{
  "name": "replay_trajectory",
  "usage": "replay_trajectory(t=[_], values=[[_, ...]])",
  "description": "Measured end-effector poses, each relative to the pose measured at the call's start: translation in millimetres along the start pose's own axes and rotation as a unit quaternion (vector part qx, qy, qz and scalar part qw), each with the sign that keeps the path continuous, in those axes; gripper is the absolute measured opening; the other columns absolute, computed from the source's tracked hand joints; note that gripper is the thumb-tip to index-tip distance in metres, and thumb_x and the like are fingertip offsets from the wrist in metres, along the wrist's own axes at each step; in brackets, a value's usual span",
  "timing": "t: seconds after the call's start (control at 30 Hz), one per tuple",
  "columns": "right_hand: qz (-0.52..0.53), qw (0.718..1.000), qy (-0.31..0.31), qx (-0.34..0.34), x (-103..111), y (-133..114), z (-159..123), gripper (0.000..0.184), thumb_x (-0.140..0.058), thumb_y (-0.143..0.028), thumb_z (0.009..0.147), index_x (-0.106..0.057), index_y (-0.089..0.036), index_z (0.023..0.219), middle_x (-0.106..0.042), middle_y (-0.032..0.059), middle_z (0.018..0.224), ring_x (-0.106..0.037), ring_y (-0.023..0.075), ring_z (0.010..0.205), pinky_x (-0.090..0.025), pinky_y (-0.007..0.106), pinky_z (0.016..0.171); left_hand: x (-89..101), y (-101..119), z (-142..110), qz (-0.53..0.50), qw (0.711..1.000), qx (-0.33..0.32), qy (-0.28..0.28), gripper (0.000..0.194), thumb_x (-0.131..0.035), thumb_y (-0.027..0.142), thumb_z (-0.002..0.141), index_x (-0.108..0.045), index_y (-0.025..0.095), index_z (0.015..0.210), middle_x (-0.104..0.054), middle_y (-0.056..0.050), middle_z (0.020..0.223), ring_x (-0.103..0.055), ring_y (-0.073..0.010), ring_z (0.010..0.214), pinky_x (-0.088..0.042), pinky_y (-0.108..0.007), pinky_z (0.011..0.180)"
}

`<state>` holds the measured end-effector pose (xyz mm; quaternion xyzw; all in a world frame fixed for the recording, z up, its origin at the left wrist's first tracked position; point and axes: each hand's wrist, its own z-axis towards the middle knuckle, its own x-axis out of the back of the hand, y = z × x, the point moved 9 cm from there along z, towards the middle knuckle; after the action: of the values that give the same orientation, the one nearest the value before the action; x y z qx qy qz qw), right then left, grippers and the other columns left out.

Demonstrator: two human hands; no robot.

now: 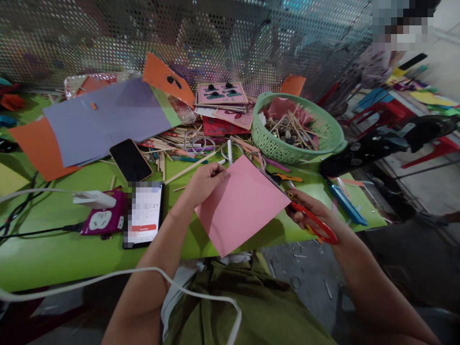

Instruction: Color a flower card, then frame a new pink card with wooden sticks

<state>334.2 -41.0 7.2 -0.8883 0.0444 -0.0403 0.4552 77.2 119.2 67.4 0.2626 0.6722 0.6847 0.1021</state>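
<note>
A square sheet of pink paper (244, 201) is held above the front edge of the green table, one corner toward me. My left hand (208, 182) pinches its upper left edge, thumb on top. In my right hand (307, 208) is a pair of scissors with red and yellow handles (314, 223). Their blades lie along the sheet's upper right edge, partly behind the paper. How far the blades are apart I cannot tell. Just beyond that edge lies an orange-handled tool (289, 178).
A green basket (298, 155) holds sticks and stones. Purple sheets (108, 120), a stack of pink cards (221, 93), two phones (131, 160) and a purple power socket (102, 220) lie on the table (72, 261). A white cable (143, 270) crosses my left arm. A black stand (345, 160) juts in from the right.
</note>
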Motion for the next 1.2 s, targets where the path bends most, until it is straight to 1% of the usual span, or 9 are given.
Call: replay_trajectory(t=[0.07,0.17,0.27,0.37,0.5,0.63,0.77,0.97,1.2], values=[[0.006,1.000,0.003,-0.011,2,2,2,0.056,-0.079,-0.042,0.063,-0.063,-0.032,0.116,-0.054,-0.0076,0.065,-0.050,0.0103,0.044,-0.039,0.021,0.037,0.1,-1,0,-0.002,1.000,0.002,0.002,0.038,-0.075,0.055,0.081,-0.063,0.020,0.075,-0.062,0.000,0.076,-0.052,-0.0161,0.074,-0.046,-0.032,0.077],[-0.020,0.999,-0.018,0.027,3,-1,5,0.049,-0.077,-0.045,0.070,-0.064,-0.032,0.116,-0.055,-0.0062,0.068,-0.050,0.0107,0.045,-0.039,0.021,0.036,0.1,-1,-1,-0.003,1.000,0.005,0.001,0.035,-0.074,0.052,0.083,-0.064,0.019,0.076,-0.062,0.000,0.076,-0.053,-0.0161,0.075,-0.046,-0.032,0.077],[-0.051,0.994,-0.037,0.087,3,-4,4,0.053,-0.079,-0.044,0.070,-0.065,-0.033,0.119,-0.056,-0.0050,0.071,-0.048,0.0106,0.048,-0.038,0.021,0.037,-0.2,-2,-1,-0.006,1.000,0.009,0.001,0.030,-0.075,0.046,0.084,-0.065,0.019,0.076,-0.062,0.001,0.075,-0.052,-0.0154,0.074,-0.045,-0.031,0.076],[-0.088,0.983,-0.053,0.155,-1,-12,-3,0.059,-0.083,-0.046,0.070,-0.065,-0.032,0.125,-0.059,-0.0032,0.075,-0.047,0.0114,0.052,-0.039,0.023,0.041,-4.2,-3,0,-0.021,0.999,0.020,-0.014,0.028,-0.075,0.043,0.083,-0.065,0.019,0.076,-0.062,0.001,0.073,-0.052,-0.0152,0.073,-0.044,-0.030,0.074],[-0.123,0.972,-0.065,0.188,-12,-21,-13,0.059,-0.078,-0.055,0.080,-0.063,-0.031,0.132,-0.060,-0.0015,0.079,-0.045,0.0126,0.056,-0.038,0.026,0.045,-9.8,-3,-1,-0.033,0.999,0.023,-0.032,0.025,-0.074,0.040,0.083,-0.065,0.018,0.076,-0.062,0.002,0.073,-0.053,-0.0150,0.073,-0.044,-0.030,0.075],[-0.138,0.969,-0.057,0.196,-13,-25,-14,0.061,-0.077,-0.061,0.082,-0.061,-0.032,0.132,-0.060,-0.0020,0.080,-0.045,0.0125,0.056,-0.039,0.027,0.047,-10.6,-3,-2,-0.027,0.999,0.015,-0.031,0.019,-0.070,0.035,0.086,-0.066,0.019,0.077,-0.063,0.001,0.075,-0.054,-0.0151,0.074,-0.045,-0.030,0.078],[-0.139,0.970,-0.060,0.189,-13,-23,-9,0.065,-0.080,-0.064,0.078,-0.060,-0.031,0.129,-0.059,-0.0030,0.078,-0.045,0.0124,0.054,-0.040,0.026,0.045,-9.3,-4,-3,-0.013,0.999,0.015,-0.026,0.018,-0.068,0.035,0.087,-0.067,0.019,0.078,-0.065,0.000,0.075,-0.056,-0.0164,0.075,-0.047,-0.031,0.078],[-0.133,0.972,-0.041,0.188,-12,-24,-11,0.056,-0.080,-0.059,0.082,-0.061,-0.032,0.127,-0.060,-0.0036,0.079,-0.045,0.0110,0.053,-0.042,0.025,0.044,-8.9,-4,-2,-0.008,1.000,0.008,-0.024,0.018,-0.067,0.036,0.087,-0.067,0.019,0.078,-0.067,0.000,0.076,-0.056,-0.0164,0.075,-0.047,-0.031,0.076],[-0.140,0.974,-0.023,0.178,-14,-26,-16,0.057,-0.079,-0.060,0.084,-0.059,-0.031,0.128,-0.060,-0.0043,0.078,-0.045,0.0109,0.052,-0.042,0.025,0.044,-9.2,-2,-3,-0.017,0.999,0.011,-0.027,0.017,-0.067,0.032,0.088,-0.067,0.019,0.077,-0.067,0.000,0.076,-0.056,-0.0155,0.074,-0.047,-0.030,0.075]])
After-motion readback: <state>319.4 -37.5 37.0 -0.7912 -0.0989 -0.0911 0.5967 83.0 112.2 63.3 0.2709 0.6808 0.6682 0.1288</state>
